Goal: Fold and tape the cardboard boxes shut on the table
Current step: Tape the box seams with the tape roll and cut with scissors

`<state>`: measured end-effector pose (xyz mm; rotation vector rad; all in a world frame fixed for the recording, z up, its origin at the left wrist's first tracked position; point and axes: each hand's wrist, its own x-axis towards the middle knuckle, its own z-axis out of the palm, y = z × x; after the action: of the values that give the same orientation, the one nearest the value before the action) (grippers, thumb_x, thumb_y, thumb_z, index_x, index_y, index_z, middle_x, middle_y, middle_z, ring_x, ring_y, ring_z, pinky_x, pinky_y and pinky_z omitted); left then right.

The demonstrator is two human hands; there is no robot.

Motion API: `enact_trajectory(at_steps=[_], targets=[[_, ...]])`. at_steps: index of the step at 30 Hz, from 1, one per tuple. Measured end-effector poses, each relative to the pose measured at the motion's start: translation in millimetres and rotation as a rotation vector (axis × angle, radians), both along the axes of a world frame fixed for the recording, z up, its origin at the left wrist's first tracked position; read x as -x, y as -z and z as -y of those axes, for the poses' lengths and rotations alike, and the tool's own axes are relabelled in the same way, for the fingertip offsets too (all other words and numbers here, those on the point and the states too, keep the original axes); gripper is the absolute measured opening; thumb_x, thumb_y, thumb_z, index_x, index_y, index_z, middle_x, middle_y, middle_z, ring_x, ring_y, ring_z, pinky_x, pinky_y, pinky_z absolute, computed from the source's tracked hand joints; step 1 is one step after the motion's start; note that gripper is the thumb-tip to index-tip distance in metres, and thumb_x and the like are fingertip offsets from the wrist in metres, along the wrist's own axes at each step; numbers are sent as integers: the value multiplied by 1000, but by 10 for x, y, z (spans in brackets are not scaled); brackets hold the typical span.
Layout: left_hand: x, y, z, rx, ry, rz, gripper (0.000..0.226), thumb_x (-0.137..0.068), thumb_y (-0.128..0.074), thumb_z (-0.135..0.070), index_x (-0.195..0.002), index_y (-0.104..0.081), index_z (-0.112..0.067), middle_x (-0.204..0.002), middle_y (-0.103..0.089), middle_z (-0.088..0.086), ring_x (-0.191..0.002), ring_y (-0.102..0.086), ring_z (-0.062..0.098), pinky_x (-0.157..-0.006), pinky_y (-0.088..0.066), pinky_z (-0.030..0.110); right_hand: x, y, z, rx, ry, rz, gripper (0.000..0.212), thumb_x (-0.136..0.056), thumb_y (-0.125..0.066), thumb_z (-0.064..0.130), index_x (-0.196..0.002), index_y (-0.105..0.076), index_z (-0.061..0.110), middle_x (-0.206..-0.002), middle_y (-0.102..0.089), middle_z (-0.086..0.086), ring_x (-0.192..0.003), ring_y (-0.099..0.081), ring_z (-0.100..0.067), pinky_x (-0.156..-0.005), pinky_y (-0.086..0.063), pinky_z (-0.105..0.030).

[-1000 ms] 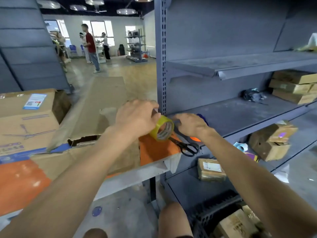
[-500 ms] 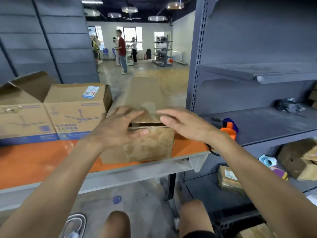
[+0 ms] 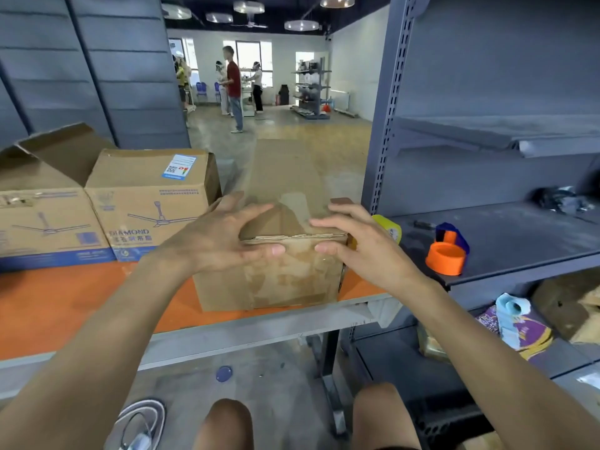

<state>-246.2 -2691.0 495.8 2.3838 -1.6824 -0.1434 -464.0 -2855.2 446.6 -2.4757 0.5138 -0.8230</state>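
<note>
On the orange table [image 3: 65, 297], left hand [image 3: 214, 241] and right hand [image 3: 360, 245], fingers straight, pressing atop the small box [image 3: 279, 280].

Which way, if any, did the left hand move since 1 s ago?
Yes: the left hand went left, away from the grey shelf upright, off the yellow tape roll and onto the small brown cardboard box.

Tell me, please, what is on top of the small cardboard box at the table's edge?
The left hand and the right hand press on its folded top flaps, fingers straight. The hands cover the flap ends, and the folded flaps hide the inside.
</note>
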Motion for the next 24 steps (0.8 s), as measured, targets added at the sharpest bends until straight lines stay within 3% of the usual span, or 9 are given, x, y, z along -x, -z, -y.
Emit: enact_trajectory(at_steps=[3,5,7,9,13,17,19,21,24], targets=[[-120,-73,8,-57,-77,-185,99,-65,-30,-101,-153,-11,-60,-170,0,-9,-157,-8,19,-121,-18,42,9,23,-13,-34,1,6,38,-90,-65,54,-128,-60,54,-146,-36,25,-139,-29,12,-107,-28,-20],[-183,-121,57,2,-158,-313,82,-79,-20,-92,-150,-29,-52,-165,-28,-9,-153,-23,22,-120,-23,41,24,26,-15,-44,1,-4,38,-91,-63,55,-129,-58,55,-146,-34,27,-139,-27,13,-107,-28,-21],[-214,-118,106,60,-190,-412,54,-93,-28,-77,-125,-51,-40,-138,-58,-4,-115,-57,7,-96,-43,24,25,8,-20,-30,8,-22,38,-92,-61,57,-130,-56,54,-146,-33,26,-139,-27,13,-108,-31,-27],[-222,-101,130,101,-193,-452,34,-97,-44,-65,-118,-48,-39,-108,-63,-15,-87,-59,-8,-75,-46,15,3,-17,-37,-5,23,-52,41,-91,-59,61,-131,-51,55,-143,-31,24,-139,-28,9,-105,-35,-32],[-314,-101,121,292,-292,-475,73,-90,-53,-72,-148,-45,-29,-144,-53,-4,-130,-51,19,-106,-40,35,-69,-57,-88,18,44,-123,51,-92,-56,63,-140,-40,59,-140,-24,18,-140,-30,-8,-107,-37,-34],[-252,-111,131,370,-316,-415,48,-96,-53,-63,-128,-61,-27,-120,-56,-8,-109,-49,16,-88,-35,30,-110,-76,-134,3,81,-107,53,-93,-59,58,-142,-38,59,-138,-24,16,-140,-32,-14,-113,-37,-39],[-164,-89,167,391,-354,-316,42,-99,-49,-59,-118,-61,-23,-112,-59,-6,-115,-53,24,-87,-38,33,-116,-75,-146,0,105,-87,52,-94,-60,56,-142,-41,58,-139,-26,14,-140,-33,-14,-114,-37,-39],[-94,-7,178,406,-399,-182,53,-100,-36,-64,-109,-57,-16,-112,-63,10,-119,-53,37,-92,-42,42,-108,-61,-164,2,126,-74,51,-95,-60,54,-143,-44,57,-141,-27,14,-140,-32,-13,-114,-36,-37],[62,131,106,423,-471,-71,83,-90,-10,-80,-127,-58,-23,-106,-55,17,-114,-53,44,-95,-42,49,-78,-22,-176,15,150,-67,47,-97,-56,54,-142,-45,58,-145,-28,13,-140,-32,-12,-107,-40,-35]])
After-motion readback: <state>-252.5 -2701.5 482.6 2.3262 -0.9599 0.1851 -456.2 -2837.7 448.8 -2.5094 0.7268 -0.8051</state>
